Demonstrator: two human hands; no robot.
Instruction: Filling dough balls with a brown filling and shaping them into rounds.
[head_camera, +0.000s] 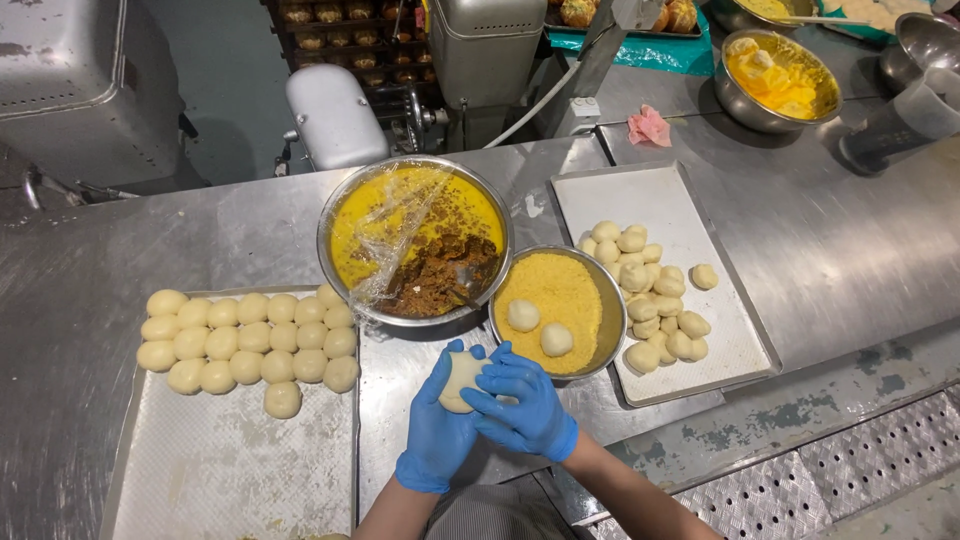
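Head view, steel surface (820, 250).

A dough ball (460, 378) is held between both gloved hands just above the surface, in front of the two bowls. The left hand (438, 432) is cupped under and around it, grip partly closed. The right hand (522, 405) is laid over the ball's right side, fingers curled against the dough, grip likewise closed on it. The seam or underside is hidden by the gloves.

Just beyond the hands, a small bowl of yellow crumbs (558, 308) is seen with two dough balls resting on top of the crumbs. Touching its left rim, a large bowl of yellow sauce and brown filling (415, 240) is half covered with cling film. To the left, a tray of smooth dough balls in rows (250, 345); to the right, a tray of piled dough balls (655, 295).

Judged for the shaping in hand: light, even pressure is needed, with the ball turned in the cupped palm so that it is kept round. Squeezing too hard would likely flatten or tear it.
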